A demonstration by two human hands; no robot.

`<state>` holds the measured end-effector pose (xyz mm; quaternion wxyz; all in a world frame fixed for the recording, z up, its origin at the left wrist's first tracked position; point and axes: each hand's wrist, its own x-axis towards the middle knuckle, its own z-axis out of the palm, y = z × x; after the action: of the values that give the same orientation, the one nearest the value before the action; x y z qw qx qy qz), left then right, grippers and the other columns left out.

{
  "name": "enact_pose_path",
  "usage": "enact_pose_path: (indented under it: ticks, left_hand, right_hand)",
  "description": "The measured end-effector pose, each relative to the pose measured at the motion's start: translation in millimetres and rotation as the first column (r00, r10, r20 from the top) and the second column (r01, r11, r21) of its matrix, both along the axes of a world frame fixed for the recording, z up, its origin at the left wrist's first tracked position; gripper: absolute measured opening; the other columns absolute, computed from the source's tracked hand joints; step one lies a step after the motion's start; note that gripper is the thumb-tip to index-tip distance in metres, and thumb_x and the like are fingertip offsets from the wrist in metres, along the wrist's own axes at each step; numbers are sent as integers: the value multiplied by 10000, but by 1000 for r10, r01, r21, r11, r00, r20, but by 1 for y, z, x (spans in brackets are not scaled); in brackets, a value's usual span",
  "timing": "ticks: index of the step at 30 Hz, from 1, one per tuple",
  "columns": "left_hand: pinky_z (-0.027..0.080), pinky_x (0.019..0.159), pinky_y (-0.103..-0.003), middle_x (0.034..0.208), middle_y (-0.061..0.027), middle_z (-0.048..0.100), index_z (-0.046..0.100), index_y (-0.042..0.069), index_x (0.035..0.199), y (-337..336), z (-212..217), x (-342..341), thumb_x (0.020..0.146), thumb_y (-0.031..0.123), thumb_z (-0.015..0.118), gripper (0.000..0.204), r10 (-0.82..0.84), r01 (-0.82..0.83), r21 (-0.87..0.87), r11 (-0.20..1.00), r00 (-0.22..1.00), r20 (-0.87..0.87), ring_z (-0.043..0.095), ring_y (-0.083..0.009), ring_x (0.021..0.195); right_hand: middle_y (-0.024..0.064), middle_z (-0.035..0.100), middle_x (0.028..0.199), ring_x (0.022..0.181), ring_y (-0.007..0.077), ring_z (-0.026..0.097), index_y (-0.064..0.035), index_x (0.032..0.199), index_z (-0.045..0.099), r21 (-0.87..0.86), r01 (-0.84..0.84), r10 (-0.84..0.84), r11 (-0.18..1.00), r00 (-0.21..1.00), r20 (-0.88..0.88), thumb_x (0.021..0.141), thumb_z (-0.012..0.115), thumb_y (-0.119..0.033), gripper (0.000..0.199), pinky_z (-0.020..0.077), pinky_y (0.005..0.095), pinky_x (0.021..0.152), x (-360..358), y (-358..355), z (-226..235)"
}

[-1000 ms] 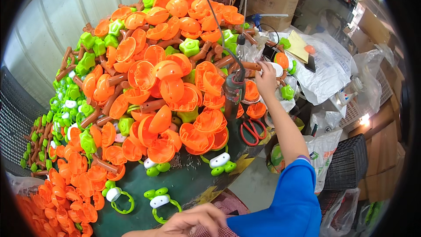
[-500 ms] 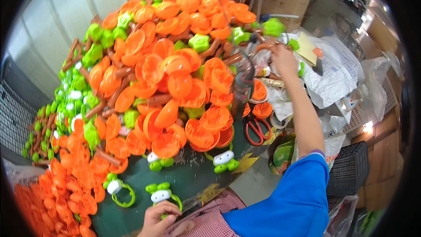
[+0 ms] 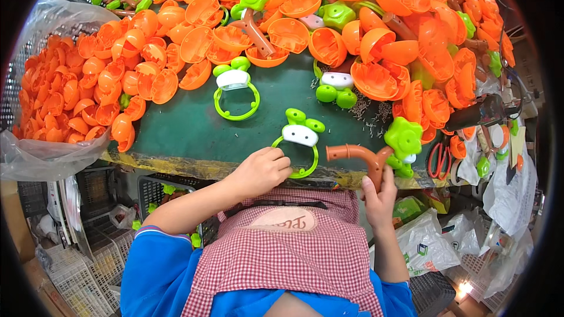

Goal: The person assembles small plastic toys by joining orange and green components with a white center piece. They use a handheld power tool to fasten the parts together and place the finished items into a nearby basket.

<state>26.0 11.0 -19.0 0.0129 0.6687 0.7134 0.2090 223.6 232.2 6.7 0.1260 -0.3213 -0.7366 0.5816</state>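
Observation:
My right hand (image 3: 379, 196) is closed round the lower end of a brown plastic branch-shaped piece (image 3: 358, 154), raised at the table's front edge. A green star-shaped knob (image 3: 404, 137) sits on one arm of that branch. My left hand (image 3: 265, 170) has its fingers curled on the side of a green plastic ring (image 3: 313, 161). This ring bears a white dotted piece (image 3: 299, 135) and two green oval knobs on top; my fingertips are partly hidden. A similar ring (image 3: 236, 116) lies farther back to the left, and another white-and-green piece (image 3: 336, 80) lies by the orange heap.
Orange half shells (image 3: 288, 35) are heaped along the back, mixed with brown branches and green stars. More orange shells fill a clear plastic bag (image 3: 41, 158) at left. Small screws (image 3: 373, 111) lie scattered on the green tabletop (image 3: 182, 123). Red-handled scissors (image 3: 439, 159) lie at right.
My right hand has come back from the far right of the heap to the table's front edge, with the brown branch in it. The view has swung toward the left and down.

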Motion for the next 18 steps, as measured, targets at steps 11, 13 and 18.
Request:
enact_pose_path:
  ticks: [11,13,18]
  left_hand:
    - [545,650,-320,791,-16,638,690,97,879,-24,-9,3,710,113,745,179,83,-130,148,980,954,287,640,-197,733]
    - [556,679,-324,820,-24,664,694,96,888,-29,-13,-1,701,108,752,195,64,-126,171,977,943,327,659,-208,766]
    - [583,813,-345,887,-56,707,689,73,915,-41,-21,-12,695,78,768,234,0,-72,174,982,924,383,692,-245,816]
  right_hand:
    - [9,510,738,513,69,481,-11,1281,444,-218,-53,69,975,995,70,999,484,-148,316,410,203,470,-22,-30,-8]
    - [13,517,732,514,77,491,-21,1286,452,-206,-77,112,976,980,164,998,491,-153,319,417,213,473,-24,-29,-7]
    - [177,657,811,684,345,661,-36,1290,469,197,-238,162,951,927,338,965,540,-191,367,500,426,610,-24,-23,-3]
